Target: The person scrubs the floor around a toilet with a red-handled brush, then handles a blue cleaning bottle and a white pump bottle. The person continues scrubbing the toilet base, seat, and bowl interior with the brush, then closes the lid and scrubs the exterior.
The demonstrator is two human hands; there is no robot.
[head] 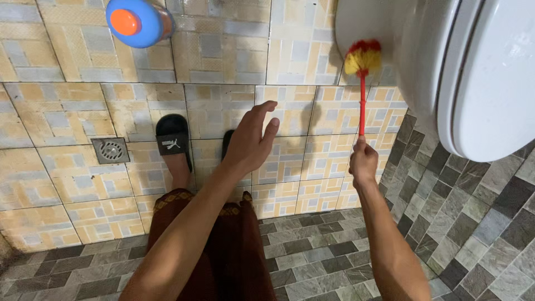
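1. Right hand [363,161] is clenched around the bottom end of a toilet brush [362,83], thin red handle pointing up and away from me, yellow-and-red bristle head pressed against the outer side of the white toilet bowl [401,50].
2. Left hand [251,142] is released, fingers spread and slightly curled, holding nothing. It just hangs in the air over the floor tiles [67,111], well apart from the brush.
3. How the brush handles, as far as I can judge: light, stiff plastic stick, soft springy bristles. The grip sits right at the tail end, so the head probably wobbles a bit under pressure (a hold further up the stick would likely feel steadier). Handle may be wet and slippery, can't tell from here.
4. Other stuff around: my feet in black slides [173,139] below the left hand, a square metal floor drain [110,150] to the left of them, and a blue bottle with an orange cap [136,21] up by the top edge. The closed white toilet lid [496,83] fills the right corner.
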